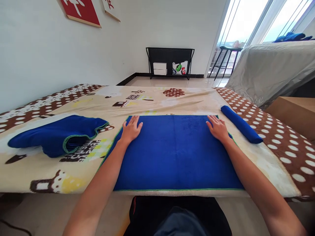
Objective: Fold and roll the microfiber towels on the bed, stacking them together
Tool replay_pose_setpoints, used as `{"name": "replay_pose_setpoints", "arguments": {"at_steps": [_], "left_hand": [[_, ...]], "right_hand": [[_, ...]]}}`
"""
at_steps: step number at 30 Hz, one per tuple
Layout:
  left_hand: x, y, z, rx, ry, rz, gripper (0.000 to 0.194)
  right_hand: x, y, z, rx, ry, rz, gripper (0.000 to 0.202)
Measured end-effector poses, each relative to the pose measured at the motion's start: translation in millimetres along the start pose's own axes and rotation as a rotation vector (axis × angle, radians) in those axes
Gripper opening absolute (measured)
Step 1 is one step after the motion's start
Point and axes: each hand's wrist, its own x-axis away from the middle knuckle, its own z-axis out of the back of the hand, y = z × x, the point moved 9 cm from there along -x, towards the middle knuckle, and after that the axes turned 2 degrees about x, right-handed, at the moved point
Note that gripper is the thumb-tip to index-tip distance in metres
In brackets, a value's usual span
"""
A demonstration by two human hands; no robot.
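A blue towel (pixel 172 154) with green stitched edges lies spread flat before me on a patterned blanket. At its far left corner rests my left hand (pixel 132 128), palm down with the fingers stretched out. My right hand (pixel 218 127) lies flat on the far right corner in the same way, thumb apart from the fingers. Neither hand grips the cloth. To the left is a crumpled blue towel (pixel 71 131), loosely heaped with its green edge curling. Right of my right hand sits a tightly rolled blue towel (pixel 241 124).
The cream and brown blanket (pixel 197 105) covers the bed-like surface. Beyond it stands a black rack (pixel 171 59) with white boxes. At right are a cardboard box (pixel 292 113), a plastic-covered piece of furniture (pixel 278 65) and a dark stool (pixel 230 49) by the window.
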Motion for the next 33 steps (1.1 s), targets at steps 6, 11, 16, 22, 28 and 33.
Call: {"name": "replay_pose_setpoints", "arguments": {"at_steps": [6, 11, 16, 22, 28, 33], "left_hand": [[59.7, 10.6, -15.2, -0.011, -0.223, -0.174, 0.061], [85.6, -48.9, 1.4, -0.080, -0.109, 0.042, 0.066], [127.7, -73.0, 13.6, -0.093, -0.019, 0.120, 0.070], [195.1, -63.2, 40.4, -0.065, 0.237, 0.077, 0.060], [259.3, -64.2, 42.4, 0.076, 0.578, -0.093, 0.053], [282.0, -76.4, 31.1, 0.120, 0.723, -0.107, 0.055]], "right_hand": [[44.6, -9.0, -12.6, -0.018, -0.164, 0.083, 0.062], [78.4, 38.3, -2.5, 0.030, -0.181, -0.073, 0.071], [125.9, 60.2, 4.5, 0.089, -0.194, -0.113, 0.072], [206.4, 56.2, 37.0, 0.108, 0.061, -0.072, 0.063], [290.1, 37.0, 60.1, -0.058, 0.600, -0.110, 0.048], [314.1, 33.4, 51.9, -0.068, 0.841, -0.227, 0.048]]}}
